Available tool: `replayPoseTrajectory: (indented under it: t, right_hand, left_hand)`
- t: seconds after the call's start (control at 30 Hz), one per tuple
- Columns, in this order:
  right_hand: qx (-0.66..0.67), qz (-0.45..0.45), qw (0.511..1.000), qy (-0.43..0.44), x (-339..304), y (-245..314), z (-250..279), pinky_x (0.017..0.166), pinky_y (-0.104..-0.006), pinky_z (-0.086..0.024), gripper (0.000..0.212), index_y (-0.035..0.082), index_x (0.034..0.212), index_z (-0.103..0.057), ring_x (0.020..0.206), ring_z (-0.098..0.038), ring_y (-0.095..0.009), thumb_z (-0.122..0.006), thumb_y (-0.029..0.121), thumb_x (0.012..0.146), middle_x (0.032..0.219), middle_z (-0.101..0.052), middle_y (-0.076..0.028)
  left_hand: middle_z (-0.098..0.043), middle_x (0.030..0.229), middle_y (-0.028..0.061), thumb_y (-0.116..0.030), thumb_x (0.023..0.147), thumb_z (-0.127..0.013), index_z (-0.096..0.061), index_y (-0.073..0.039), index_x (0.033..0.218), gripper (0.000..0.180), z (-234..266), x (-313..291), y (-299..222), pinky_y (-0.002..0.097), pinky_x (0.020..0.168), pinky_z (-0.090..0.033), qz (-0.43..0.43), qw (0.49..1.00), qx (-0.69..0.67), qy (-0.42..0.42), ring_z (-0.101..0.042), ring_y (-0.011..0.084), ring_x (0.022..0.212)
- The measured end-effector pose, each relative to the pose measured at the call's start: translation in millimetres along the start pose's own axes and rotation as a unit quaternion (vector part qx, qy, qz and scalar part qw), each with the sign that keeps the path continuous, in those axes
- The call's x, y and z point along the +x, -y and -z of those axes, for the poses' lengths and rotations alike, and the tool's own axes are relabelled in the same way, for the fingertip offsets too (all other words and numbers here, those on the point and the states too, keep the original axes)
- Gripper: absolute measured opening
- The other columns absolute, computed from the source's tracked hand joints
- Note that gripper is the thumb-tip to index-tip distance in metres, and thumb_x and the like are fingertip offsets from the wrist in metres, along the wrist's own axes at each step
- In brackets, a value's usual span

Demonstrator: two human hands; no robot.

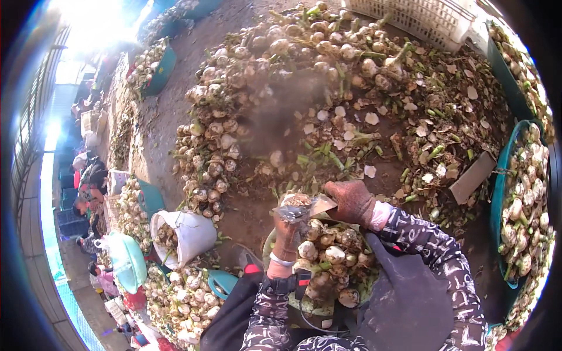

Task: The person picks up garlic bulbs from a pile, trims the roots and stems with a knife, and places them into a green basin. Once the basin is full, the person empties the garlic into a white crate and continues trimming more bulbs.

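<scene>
My left hand (pixel 285 237), in a brown work glove, is closed around a garlic bulb (pixel 297 200) with its rough root side up. Grey wrapping covers part of that glove near the fingertips. From the right comes my right hand (pixel 353 202), also gloved and closed on a knife; its pale, broad blade (pixel 322 205) reaches to the bulb's side. The knife's handle is hidden in the fist. Right below both hands stands a greenish tub (pixel 316 306), filled with trimmed garlic bulbs (pixel 335 254), between my legs.
Ahead lies a big heap of garlic (pixel 219 131) with cut stalks and peel (pixel 433 137). A white bucket (pixel 196 234) lies tipped at left, near a turquoise basin (pixel 127 263). Full green tubs (pixel 497 202) line the right; a white crate (pixel 418 20) stands at the back. Other people sit far left.
</scene>
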State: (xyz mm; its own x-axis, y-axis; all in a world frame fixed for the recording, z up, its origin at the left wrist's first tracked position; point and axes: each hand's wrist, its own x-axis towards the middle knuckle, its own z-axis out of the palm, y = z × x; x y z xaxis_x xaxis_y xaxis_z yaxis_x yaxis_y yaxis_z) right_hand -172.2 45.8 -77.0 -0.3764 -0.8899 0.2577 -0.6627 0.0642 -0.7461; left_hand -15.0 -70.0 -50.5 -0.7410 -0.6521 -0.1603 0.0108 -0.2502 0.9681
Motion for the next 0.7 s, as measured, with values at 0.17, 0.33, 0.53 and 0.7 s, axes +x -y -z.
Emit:
replayPoseTrajectory:
  t: [0.17,0.33,0.53,0.7]
  right_hand:
    - [-0.016,-0.017,0.999,0.024,3,0,11,0.053,-0.0410,-0.048,0.040,0.008,0.079,-0.055,0.062,-0.062,-0.032,-0.072,0.043,0.070,0.066,-0.060,-0.013]
    - [-0.015,-0.053,0.998,0.042,-2,18,30,0.053,-0.0407,-0.047,0.036,0.008,0.074,-0.052,0.062,-0.060,-0.034,-0.075,0.034,0.067,0.066,-0.058,-0.015]
    - [0.001,-0.021,0.999,0.050,-20,-4,25,0.059,-0.0424,-0.049,0.023,0.010,0.082,-0.059,0.066,-0.062,-0.033,-0.071,0.025,0.069,0.068,-0.059,-0.014]
    - [-0.115,-0.285,0.951,0.025,-72,-107,111,0.066,-0.0425,-0.051,0.038,0.008,0.091,-0.067,0.076,-0.065,-0.035,-0.065,0.043,0.078,0.079,-0.066,-0.019]
  left_hand:
    - [-0.062,0.098,0.0061,-0.062,0.070,-0.071,-0.057,0.001,0.107,0.074,-11,3,-5,0.0272,0.076,-0.049,0.010,1.000,-0.020,0.006,-0.059,0.0129,0.087]
    - [-0.063,0.097,0.0059,-0.061,0.072,-0.069,-0.057,0.001,0.107,0.073,-4,-5,1,0.0278,0.076,-0.049,0.041,0.998,0.036,0.018,-0.060,0.0138,0.087]
    - [-0.065,0.098,0.0082,-0.051,0.083,-0.063,-0.061,-0.001,0.105,0.055,-16,-21,-9,0.0324,0.075,-0.052,0.016,0.997,0.046,0.059,-0.062,0.0173,0.088]
    - [-0.061,0.109,0.0107,-0.025,0.085,-0.067,-0.046,-0.001,0.125,0.051,-29,-30,-76,0.0327,0.085,-0.051,0.209,0.969,-0.032,0.131,-0.062,0.0195,0.096]
